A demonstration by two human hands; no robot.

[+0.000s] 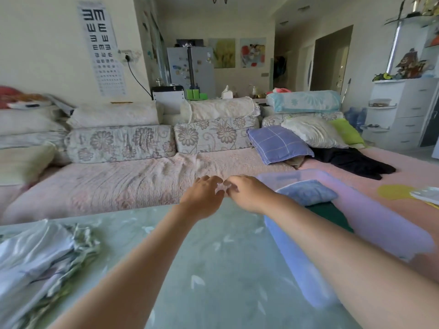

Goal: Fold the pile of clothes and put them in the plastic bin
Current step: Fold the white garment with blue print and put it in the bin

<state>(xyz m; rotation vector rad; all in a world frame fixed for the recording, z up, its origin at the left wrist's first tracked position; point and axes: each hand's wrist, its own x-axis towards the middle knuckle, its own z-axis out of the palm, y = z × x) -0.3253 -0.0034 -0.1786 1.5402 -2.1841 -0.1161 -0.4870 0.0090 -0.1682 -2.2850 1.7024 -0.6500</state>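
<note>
A pale green cloth (213, 257) with a white leaf print lies spread flat in front of me. My left hand (204, 195) and my right hand (247, 193) reach to the middle of its far edge, fingertips almost touching. Their curled fingers pinch a light bit of fabric there. The pile of clothes (40, 260), white and green-patterned, lies crumpled at the lower left. The translucent blue plastic bin (297, 264) stands at the right, under my right forearm. Inside it are a folded blue garment (306, 192) and a dark green one (332, 214).
A sofa with a pink cover (118, 181) runs across behind the work surface, lined with floral cushions. A blue checked pillow (278, 143) and a black garment (356, 162) lie on it at the right. White drawers (401, 110) stand at the far right.
</note>
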